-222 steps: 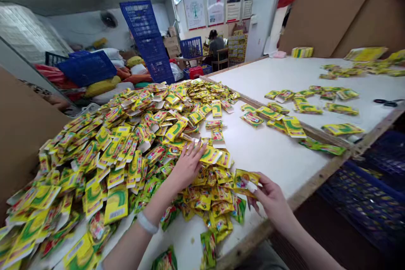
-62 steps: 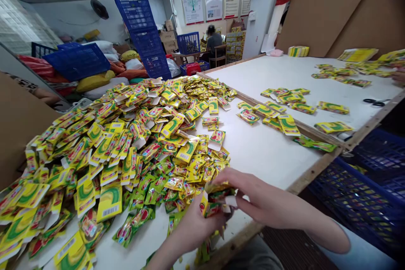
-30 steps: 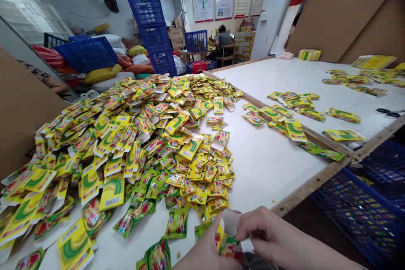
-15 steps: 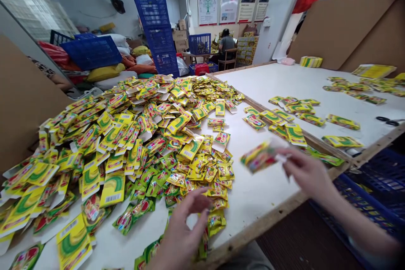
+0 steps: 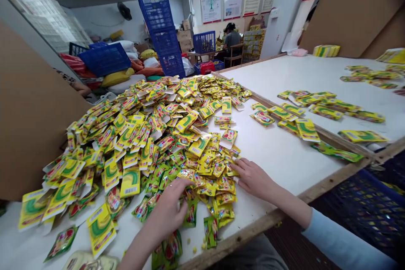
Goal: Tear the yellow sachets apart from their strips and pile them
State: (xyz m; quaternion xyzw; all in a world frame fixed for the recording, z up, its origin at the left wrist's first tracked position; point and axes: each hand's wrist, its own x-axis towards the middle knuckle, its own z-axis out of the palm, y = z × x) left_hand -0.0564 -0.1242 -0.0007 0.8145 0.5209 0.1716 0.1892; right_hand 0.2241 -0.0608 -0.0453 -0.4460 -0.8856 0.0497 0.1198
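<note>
My left hand [image 5: 171, 204] is over the front of the pile, fingers curved and thumb apart. Beneath and beside it lie green foil packets [image 5: 190, 213] with a red fruit print; its fingertips are partly hidden among the packets. My right hand [image 5: 256, 179] rests at the pile's right edge, thumb and fingers apart, touching yellow foil packets [image 5: 226, 183]. White coverings show on its fingertips. Left of both hands, flat yellow boxes [image 5: 130, 181] with a green curved band are heaped, many with white end flaps standing out.
Closed-looking yellow boxes [image 5: 325, 112] lie on the right, across a wooden strip [image 5: 335, 143] on the white table [image 5: 284, 194]. A green wrapper [image 5: 337, 152] lies by the strip. Blue crates [image 5: 367, 206] stand below the edge. A seated person [image 5: 232, 38] is at the back.
My right hand has let go of the yellow box it held and moved left to the yellow packets. My left hand has moved slightly forward and left, over the green packets. The view has turned left.
</note>
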